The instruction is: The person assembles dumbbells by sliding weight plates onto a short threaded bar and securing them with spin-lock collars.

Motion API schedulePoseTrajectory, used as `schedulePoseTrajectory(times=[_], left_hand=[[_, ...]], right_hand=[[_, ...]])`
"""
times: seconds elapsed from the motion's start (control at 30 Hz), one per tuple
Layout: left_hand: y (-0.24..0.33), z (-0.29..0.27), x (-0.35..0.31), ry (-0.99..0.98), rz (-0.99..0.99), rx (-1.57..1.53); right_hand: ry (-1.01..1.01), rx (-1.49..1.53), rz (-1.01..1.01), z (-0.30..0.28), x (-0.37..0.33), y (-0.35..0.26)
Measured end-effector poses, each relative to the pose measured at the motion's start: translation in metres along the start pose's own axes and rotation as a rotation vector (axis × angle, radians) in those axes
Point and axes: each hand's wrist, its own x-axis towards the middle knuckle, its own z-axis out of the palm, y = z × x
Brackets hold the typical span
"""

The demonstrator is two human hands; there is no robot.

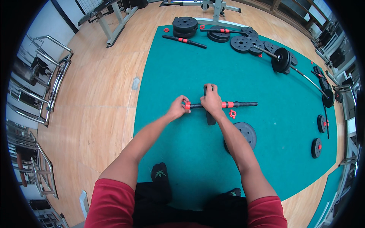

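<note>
A dumbbell bar [246, 104] with a red-and-black middle grip lies crosswise in front of me, above the green mat. Around its left part stands a dark weight plate [210, 118], seen edge-on. My right hand [212, 100] is closed over the top of this plate. At the bar's left end my left hand [177, 108] pinches a red collar nut [188, 105], which sits around the threaded end. Below the bar's right half lies a loose red collar nut [232, 113]. Another grey plate [246, 133] is nearer me, partly hidden by my right forearm.
Several plates [185, 25] and spare bars [184, 41] are at the back of the green mat [182, 72]. A loaded barbell [304, 76] lies to the right, with assembled dumbbells [316, 147] nearer. Chrome racks [49, 91] stand along the left; a bench [114, 26] is behind.
</note>
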Motion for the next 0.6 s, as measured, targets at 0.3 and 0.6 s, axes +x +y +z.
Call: schedulePoseTrajectory(times=[0.3,0.6], left_hand=[[0.027,0.011,0.003,0.123,-0.535,-0.184],[0.046,-0.022,0.000,-0.308,-0.068,-0.462]], right_hand=[[-0.024,0.014,0.042,0.002,0.000,0.003],[-0.007,0.013,0.038,-0.001,-0.001,0.004]])
